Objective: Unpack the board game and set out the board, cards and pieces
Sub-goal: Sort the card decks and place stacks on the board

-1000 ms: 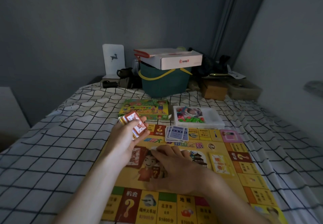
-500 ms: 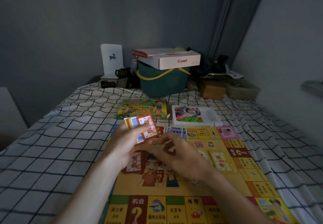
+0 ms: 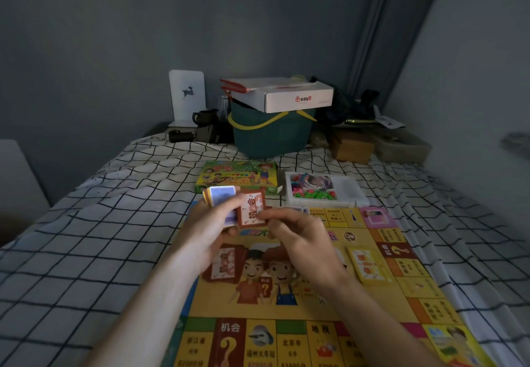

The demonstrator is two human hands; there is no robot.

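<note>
Both forearms reach in from the near edge and meet above the middle of the game board [image 3: 286, 309], which lies flat on a checked bedsheet [image 3: 100, 237]. The left hand [image 3: 206, 232] is raised with its palm turned right, and its fingers are curled around a stack of cards [image 3: 220, 200] with blue and yellow faces. The right hand [image 3: 301, 237] is angled left, and its thumb and fingertips pinch the right edge of a red card [image 3: 252, 209], which stands nearly upright against the front of the stack. The two hands are close together, joined through the cards.

On the board beneath the left wrist lies a red pile of cards [image 3: 223, 263], partly hidden by that wrist. A yellow pile of cards [image 3: 368, 265] lies on the board to the right of the right hand. More cards at the far edge of the board are mostly hidden behind the hands.

Just beyond the board, on the sheet, sit the green game box [image 3: 238, 176] on the left and a white tray of small coloured pieces [image 3: 324, 190] on the right. Farther off stands a dark green basket [image 3: 272, 134] with a white carton [image 3: 286, 95] resting on top.
</note>
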